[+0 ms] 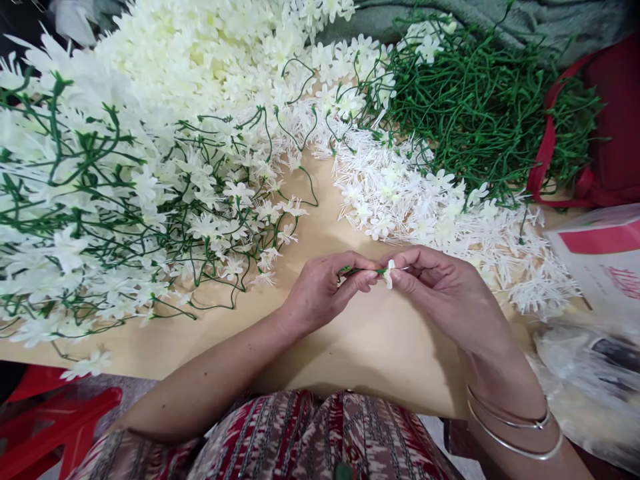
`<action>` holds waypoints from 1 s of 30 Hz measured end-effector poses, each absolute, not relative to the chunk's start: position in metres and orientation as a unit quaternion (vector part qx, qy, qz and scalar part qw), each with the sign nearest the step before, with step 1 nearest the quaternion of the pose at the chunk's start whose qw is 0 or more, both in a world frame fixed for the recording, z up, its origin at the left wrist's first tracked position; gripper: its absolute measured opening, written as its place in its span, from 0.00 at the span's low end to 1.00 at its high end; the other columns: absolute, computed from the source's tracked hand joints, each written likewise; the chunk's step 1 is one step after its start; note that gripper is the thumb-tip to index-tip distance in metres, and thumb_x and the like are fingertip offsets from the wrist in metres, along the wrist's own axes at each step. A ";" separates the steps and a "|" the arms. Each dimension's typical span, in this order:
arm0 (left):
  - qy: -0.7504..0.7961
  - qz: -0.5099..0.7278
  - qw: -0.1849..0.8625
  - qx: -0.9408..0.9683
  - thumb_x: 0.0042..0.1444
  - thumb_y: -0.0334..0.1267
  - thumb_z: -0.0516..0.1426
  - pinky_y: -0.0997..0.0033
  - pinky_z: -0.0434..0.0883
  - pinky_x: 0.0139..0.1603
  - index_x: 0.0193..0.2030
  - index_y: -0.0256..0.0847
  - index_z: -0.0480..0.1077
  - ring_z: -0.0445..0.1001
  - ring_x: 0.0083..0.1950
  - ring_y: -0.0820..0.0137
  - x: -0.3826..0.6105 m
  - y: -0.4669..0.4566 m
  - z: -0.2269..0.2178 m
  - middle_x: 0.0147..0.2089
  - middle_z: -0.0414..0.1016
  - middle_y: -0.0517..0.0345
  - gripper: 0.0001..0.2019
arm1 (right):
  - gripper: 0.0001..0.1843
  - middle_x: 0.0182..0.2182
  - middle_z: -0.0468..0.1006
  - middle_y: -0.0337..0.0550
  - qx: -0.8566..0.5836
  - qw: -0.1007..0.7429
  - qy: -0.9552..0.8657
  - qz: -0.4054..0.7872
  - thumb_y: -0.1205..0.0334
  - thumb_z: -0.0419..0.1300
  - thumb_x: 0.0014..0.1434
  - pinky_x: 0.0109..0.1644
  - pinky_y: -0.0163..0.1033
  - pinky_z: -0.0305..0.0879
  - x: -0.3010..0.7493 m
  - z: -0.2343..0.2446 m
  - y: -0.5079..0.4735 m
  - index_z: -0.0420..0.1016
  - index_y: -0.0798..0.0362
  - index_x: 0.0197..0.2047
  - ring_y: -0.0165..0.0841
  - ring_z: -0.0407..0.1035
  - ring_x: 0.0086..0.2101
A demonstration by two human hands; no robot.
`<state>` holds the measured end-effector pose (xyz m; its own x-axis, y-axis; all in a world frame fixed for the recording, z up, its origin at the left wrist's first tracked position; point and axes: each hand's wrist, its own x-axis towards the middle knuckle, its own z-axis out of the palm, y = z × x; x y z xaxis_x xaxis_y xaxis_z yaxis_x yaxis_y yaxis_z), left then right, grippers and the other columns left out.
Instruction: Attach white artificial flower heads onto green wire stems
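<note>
My left hand (330, 287) pinches a short green plastic stem (345, 271) between thumb and fingers. At the stem's tip sits a small white artificial flower (389, 274), seen edge-on. My right hand (435, 287) closes its thumb and forefinger at the flower, with a thin white piece showing between the fingertips. Both hands meet above the bare wood of the table (350, 360). Just beyond them lies a spread of thin white stamens (370, 173) mixed with loose white petals (395, 193).
Stemmed white flowers (150, 220) cover the table's left side. Behind them rises a mound of loose petals (200, 60). A heap of green stems (480, 107) lies at the back right, near a red bag (620, 120). Clear plastic bags (590, 387) sit at right; a red stool (75, 427) stands lower left.
</note>
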<state>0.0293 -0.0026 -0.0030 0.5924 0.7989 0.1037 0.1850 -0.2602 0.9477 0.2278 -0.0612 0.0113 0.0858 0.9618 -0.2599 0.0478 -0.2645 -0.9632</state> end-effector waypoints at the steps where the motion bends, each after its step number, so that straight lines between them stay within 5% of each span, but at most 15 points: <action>1: 0.337 0.300 0.511 0.732 0.73 0.45 0.60 0.76 0.79 0.39 0.44 0.37 0.79 0.85 0.34 0.73 0.029 -0.002 -0.002 0.34 0.86 0.54 0.13 | 0.13 0.33 0.82 0.40 -0.595 0.433 -0.423 0.528 0.48 0.73 0.60 0.41 0.38 0.72 0.228 0.011 -0.061 0.81 0.48 0.35 0.32 0.73 0.34; 17: 0.332 0.293 0.494 0.748 0.72 0.38 0.60 0.79 0.77 0.40 0.39 0.39 0.78 0.83 0.34 0.75 0.026 0.001 0.000 0.35 0.86 0.58 0.09 | 0.06 0.31 0.82 0.38 -0.604 0.426 -0.413 0.533 0.58 0.69 0.62 0.40 0.33 0.72 0.219 0.015 -0.059 0.80 0.48 0.35 0.29 0.76 0.33; 30: 0.328 0.282 0.498 0.751 0.72 0.40 0.60 0.76 0.77 0.42 0.46 0.39 0.78 0.82 0.36 0.73 0.031 -0.002 -0.002 0.37 0.85 0.57 0.08 | 0.17 0.31 0.80 0.38 -0.594 0.418 -0.404 0.556 0.44 0.73 0.59 0.39 0.35 0.70 0.236 0.015 -0.056 0.83 0.47 0.42 0.31 0.71 0.33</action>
